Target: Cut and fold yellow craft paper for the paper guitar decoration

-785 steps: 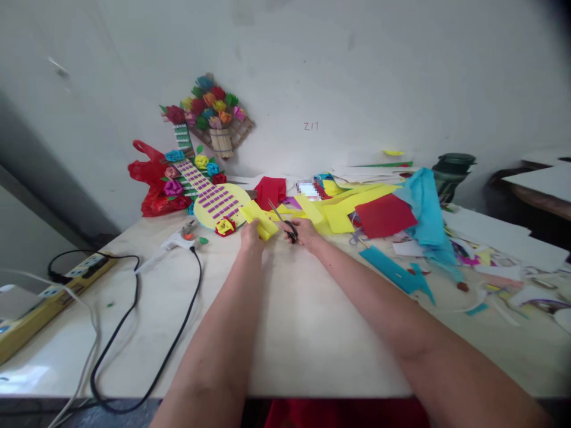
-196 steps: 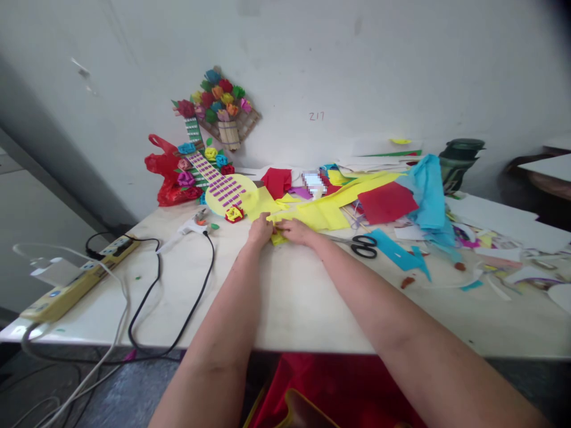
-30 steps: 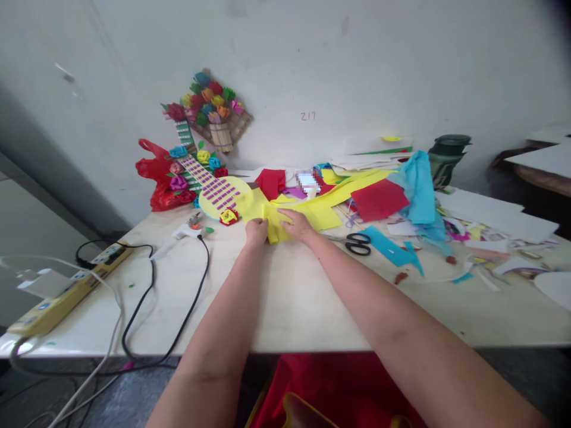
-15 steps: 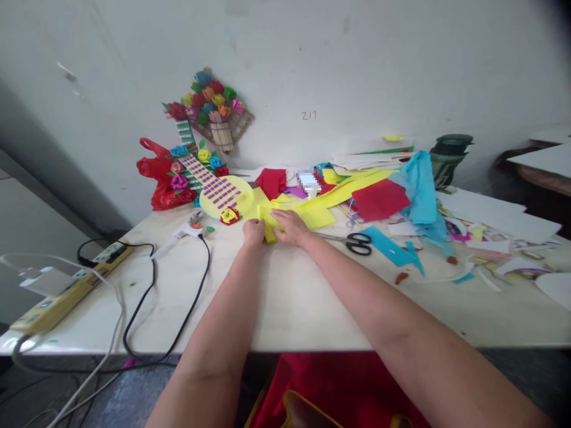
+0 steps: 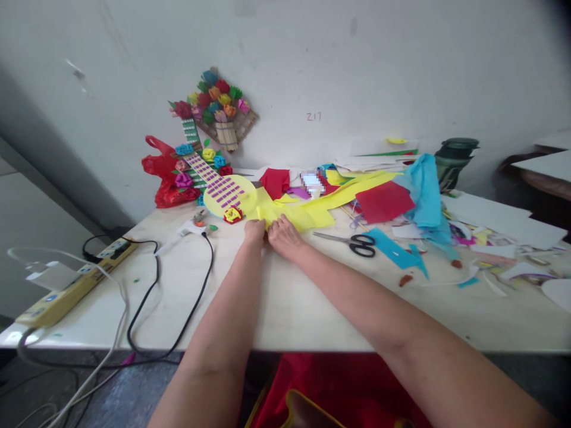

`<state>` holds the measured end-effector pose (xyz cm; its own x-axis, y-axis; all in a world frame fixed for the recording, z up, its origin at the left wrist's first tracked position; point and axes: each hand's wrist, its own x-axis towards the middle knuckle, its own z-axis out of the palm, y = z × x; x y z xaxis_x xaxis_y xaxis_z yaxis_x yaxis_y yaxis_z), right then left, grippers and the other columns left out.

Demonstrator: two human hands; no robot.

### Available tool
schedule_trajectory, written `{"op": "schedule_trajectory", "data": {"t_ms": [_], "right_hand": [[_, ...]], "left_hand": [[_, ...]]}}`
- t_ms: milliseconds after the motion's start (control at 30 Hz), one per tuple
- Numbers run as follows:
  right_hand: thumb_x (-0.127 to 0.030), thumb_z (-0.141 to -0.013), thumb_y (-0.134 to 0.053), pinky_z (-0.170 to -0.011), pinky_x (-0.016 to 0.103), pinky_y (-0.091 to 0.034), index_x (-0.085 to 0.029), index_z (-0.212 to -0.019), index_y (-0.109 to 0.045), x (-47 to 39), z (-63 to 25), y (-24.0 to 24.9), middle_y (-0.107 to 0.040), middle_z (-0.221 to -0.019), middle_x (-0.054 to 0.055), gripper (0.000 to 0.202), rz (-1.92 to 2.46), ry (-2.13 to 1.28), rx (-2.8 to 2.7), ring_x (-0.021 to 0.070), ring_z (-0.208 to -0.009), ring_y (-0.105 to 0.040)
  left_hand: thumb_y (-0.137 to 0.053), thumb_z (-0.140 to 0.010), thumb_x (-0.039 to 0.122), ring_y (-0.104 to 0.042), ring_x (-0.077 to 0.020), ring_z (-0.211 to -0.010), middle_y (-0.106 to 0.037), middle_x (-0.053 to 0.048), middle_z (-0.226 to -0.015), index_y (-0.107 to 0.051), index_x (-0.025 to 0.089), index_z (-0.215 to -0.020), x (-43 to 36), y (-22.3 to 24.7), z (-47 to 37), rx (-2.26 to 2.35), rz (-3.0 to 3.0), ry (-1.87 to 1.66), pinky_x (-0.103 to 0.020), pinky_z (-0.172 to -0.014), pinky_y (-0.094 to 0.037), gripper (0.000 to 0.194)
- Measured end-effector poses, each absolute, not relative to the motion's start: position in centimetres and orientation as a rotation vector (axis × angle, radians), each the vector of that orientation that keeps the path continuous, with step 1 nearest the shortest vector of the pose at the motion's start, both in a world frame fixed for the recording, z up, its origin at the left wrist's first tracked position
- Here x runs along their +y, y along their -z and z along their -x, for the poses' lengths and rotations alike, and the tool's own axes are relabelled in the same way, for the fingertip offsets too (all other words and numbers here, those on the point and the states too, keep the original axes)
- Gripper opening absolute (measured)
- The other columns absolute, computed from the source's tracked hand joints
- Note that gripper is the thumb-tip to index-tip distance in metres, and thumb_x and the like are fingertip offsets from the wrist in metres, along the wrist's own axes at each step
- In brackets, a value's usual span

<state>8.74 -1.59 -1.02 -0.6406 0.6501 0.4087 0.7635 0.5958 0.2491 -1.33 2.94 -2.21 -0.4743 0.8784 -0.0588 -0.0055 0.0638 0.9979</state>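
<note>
Yellow crepe paper (image 5: 307,215) lies across the middle of the table, with a long strip of it trailing to the right. My left hand (image 5: 255,230) is closed on its near left edge. Beside it, my right hand (image 5: 284,236) has curled fingers gripping the same edge, with the fingertips partly hidden. Just past my left hand lies a yellow paper guitar (image 5: 229,193) with purple stripes and a red-and-yellow paper flower (image 5: 232,214). A pair of scissors (image 5: 352,241) with black handles rests to the right of my right hand.
A white glue gun (image 5: 191,229) and its black cord lie at left, near a yellow power strip (image 5: 71,288). Red crepe paper (image 5: 384,202), blue crepe paper (image 5: 423,190) and paper scraps cover the right side. A dark green bottle (image 5: 455,160) stands at back right.
My right hand was spread flat on the yellow paper; now its fingers are curled at the near edge, closer to my left hand. The view has shifted slightly.
</note>
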Motion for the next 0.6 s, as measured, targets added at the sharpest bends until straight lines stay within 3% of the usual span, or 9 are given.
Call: {"op": "schedule_trajectory", "data": {"t_ms": [100, 267, 467, 600], "right_hand": [[-0.001, -0.078, -0.032, -0.093, 0.044, -0.025, -0.001, -0.096, -0.058, -1.4, -8.6, 1.2, -0.061, -0.089, 0.018, 0.032, 1.156, 0.624, -2.572, 0.0234, -0.082, -0.055], [-0.003, -0.079, -0.031, -0.091, 0.041, -0.028, -0.004, -0.095, -0.060, -1.4, -8.5, 1.3, -0.062, -0.088, 0.016, 0.032, 1.149, 0.641, -2.570, 0.0222, -0.081, -0.054], [-0.003, -0.079, -0.032, -0.088, 0.041, -0.028, -0.001, -0.099, -0.057, -1.4, -8.5, 1.3, -0.060, -0.093, 0.020, 0.032, 1.147, 0.544, -2.546, 0.0230, -0.086, -0.052], [-0.007, -0.079, -0.034, -0.082, 0.039, -0.032, -0.001, -0.100, -0.057, -1.6, -9.0, 0.9, -0.060, -0.093, 0.020, 0.032, 1.143, 0.510, -2.547, 0.0238, -0.086, -0.053]], "left_hand": [[-0.050, -0.064, 0.008, -0.056, -0.0161, -0.054, -0.050, -0.002, -0.052, -0.050, 0.014, -0.065, 3.0, 1.9, 1.1, 1.542, -0.795, -1.478, -0.028, -0.052, -0.043, 0.006], [-0.049, -0.067, 0.010, -0.057, -0.0130, -0.061, -0.056, -0.003, -0.064, -0.052, 0.012, -0.079, 3.3, 1.9, 0.6, 1.377, -0.641, -1.530, -0.023, -0.057, -0.045, 0.012], [-0.051, -0.069, 0.008, -0.059, -0.0121, -0.066, -0.059, -0.005, -0.069, -0.054, 0.011, -0.077, 3.3, 2.0, 0.4, 1.221, -0.583, -1.509, -0.023, -0.064, -0.047, 0.009], [-0.052, -0.069, 0.013, -0.058, -0.0113, -0.061, -0.058, -0.004, -0.065, -0.054, 0.011, -0.074, 3.2, 2.3, 0.3, 1.404, -0.786, -1.533, -0.022, -0.061, -0.046, 0.006]]}}
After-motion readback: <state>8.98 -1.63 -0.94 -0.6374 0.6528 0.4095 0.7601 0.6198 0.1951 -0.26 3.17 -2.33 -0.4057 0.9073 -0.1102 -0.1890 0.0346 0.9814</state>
